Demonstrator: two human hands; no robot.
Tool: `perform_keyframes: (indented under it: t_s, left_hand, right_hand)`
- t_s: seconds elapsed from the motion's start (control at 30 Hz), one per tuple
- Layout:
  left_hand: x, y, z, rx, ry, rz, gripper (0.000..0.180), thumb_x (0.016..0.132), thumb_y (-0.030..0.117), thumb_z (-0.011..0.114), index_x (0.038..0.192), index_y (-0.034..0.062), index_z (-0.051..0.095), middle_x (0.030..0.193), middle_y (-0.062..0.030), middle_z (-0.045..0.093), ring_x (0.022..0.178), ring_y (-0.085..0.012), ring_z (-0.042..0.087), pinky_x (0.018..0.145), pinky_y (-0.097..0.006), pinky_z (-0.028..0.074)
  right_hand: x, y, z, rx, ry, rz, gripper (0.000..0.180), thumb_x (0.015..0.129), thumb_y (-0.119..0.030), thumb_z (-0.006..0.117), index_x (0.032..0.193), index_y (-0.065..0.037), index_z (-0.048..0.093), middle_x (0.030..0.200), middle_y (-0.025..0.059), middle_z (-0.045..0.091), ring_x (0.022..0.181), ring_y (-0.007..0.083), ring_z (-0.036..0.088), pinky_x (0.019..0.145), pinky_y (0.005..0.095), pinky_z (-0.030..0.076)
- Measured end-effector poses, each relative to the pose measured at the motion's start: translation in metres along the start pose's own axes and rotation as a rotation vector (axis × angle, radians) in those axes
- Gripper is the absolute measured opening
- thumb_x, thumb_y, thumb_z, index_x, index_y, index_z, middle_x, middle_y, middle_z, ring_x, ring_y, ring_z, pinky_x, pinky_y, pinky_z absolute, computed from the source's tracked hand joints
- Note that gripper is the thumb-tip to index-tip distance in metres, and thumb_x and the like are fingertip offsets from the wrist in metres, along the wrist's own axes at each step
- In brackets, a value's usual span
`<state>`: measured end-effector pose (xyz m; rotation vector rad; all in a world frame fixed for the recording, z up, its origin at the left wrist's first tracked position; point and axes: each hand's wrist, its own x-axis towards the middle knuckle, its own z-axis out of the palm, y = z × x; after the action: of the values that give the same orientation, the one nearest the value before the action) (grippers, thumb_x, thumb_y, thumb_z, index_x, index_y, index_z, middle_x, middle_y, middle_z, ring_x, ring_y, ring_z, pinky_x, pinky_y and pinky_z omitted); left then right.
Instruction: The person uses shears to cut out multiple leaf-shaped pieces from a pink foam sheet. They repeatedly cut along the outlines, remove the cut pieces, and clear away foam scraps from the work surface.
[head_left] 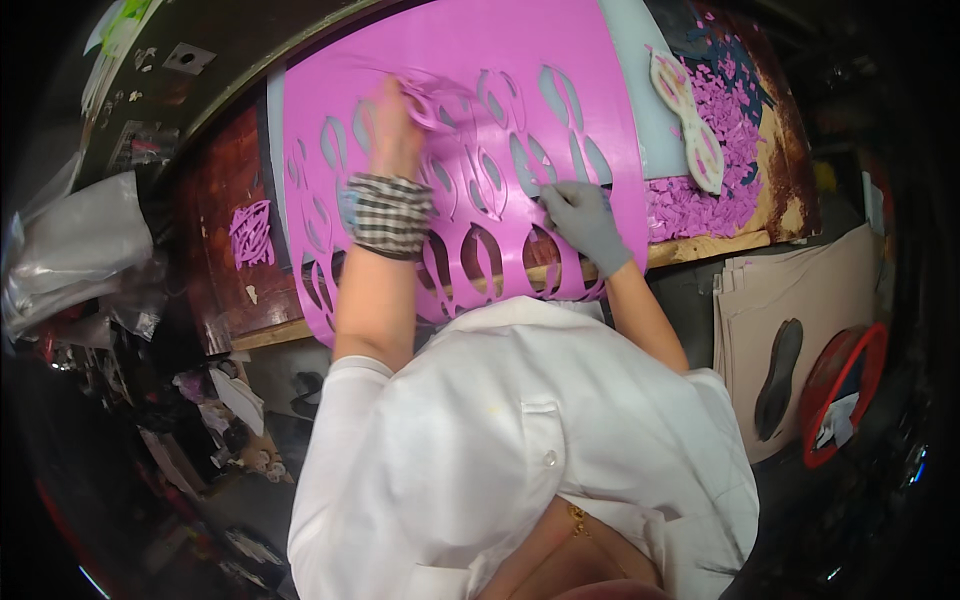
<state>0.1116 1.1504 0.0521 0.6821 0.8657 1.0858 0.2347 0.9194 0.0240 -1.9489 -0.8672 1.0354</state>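
A large pink sheet (455, 45), cut through with rows of leaf-shaped openings, lies over the work surface and hangs past its near edge. My left hand (397, 135), bare with a checkered band at the wrist, is above the middle of the sheet. Its fingers are closed round several thin, looped pink strips (430, 108), which are smeared by motion. In a grey glove, my right hand (585, 222) rests on the sheet's right part beside the openings. Those fingers are curled together, and what they pinch, if anything, is hidden.
A pale sole-shaped cutting die (688, 120) lies at the right among heaped pink scraps (735, 130). A bundle of pink strips (252, 233) sits on the left. Brown sheets (745, 330), a dark sole shape (778, 380) and a red-rimmed container (845, 395) stand lower right.
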Motion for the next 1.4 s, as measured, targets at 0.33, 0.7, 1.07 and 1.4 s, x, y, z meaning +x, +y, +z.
perform_keyframes:
  t_s: [0.33, 0.7, 1.07, 1.4]
  left_hand:
    - [-0.049, 0.038, -0.044, 1.025, -0.260, 0.389, 0.030, 0.087, 0.030, 0.071, 0.075, 0.0030, 0.064, 0.053, 0.0012, 0.045, 0.056, -0.0054, 0.044, 0.050, -0.026, 0.037]
    - [-0.126, 0.009, -0.040, 1.646, -1.094, 0.520, 0.029, 0.078, 0.020, 0.074, 0.105, 0.0121, 0.066, 0.095, -0.0077, 0.062, 0.079, -0.0304, 0.066, 0.068, -0.041, 0.053]
    - [-0.115, -0.010, -0.059, 1.093, -0.624, 0.415, 0.018, 0.089, 0.019, 0.064, 0.101, 0.0064, 0.069, 0.085, -0.0044, 0.067, 0.069, -0.0195, 0.065, 0.062, -0.032, 0.053]
    - [-0.101, -0.014, -0.063, 0.512, -0.394, -0.353, 0.023, 0.091, 0.017, 0.066, 0.092, -0.0059, 0.068, 0.079, -0.0033, 0.065, 0.067, -0.0091, 0.060, 0.058, -0.025, 0.047]
  right_hand:
    - [-0.032, -0.012, -0.012, 0.190, 0.164, -0.054, 0.025, 0.095, -0.021, 0.060, 0.088, 0.001, 0.069, 0.069, 0.0005, 0.062, 0.062, 0.0054, 0.053, 0.058, 0.0215, 0.043]
    - [-0.047, -0.023, 0.002, 0.237, 0.017, -0.061, 0.023, 0.095, -0.020, 0.060, 0.091, 0.001, 0.068, 0.071, -0.0003, 0.061, 0.065, 0.0053, 0.052, 0.060, 0.0218, 0.043]
    - [-0.040, -0.022, 0.017, 0.224, -0.016, -0.019, 0.033, 0.097, -0.029, 0.058, 0.091, 0.002, 0.067, 0.071, 0.0043, 0.064, 0.061, 0.0078, 0.057, 0.057, 0.0228, 0.047]
    - [-0.003, -0.051, 0.053, 0.247, -0.174, 0.124, 0.054, 0.095, -0.045, 0.051, 0.081, 0.004, 0.069, 0.067, 0.0116, 0.067, 0.056, 0.0167, 0.065, 0.056, 0.0298, 0.052]
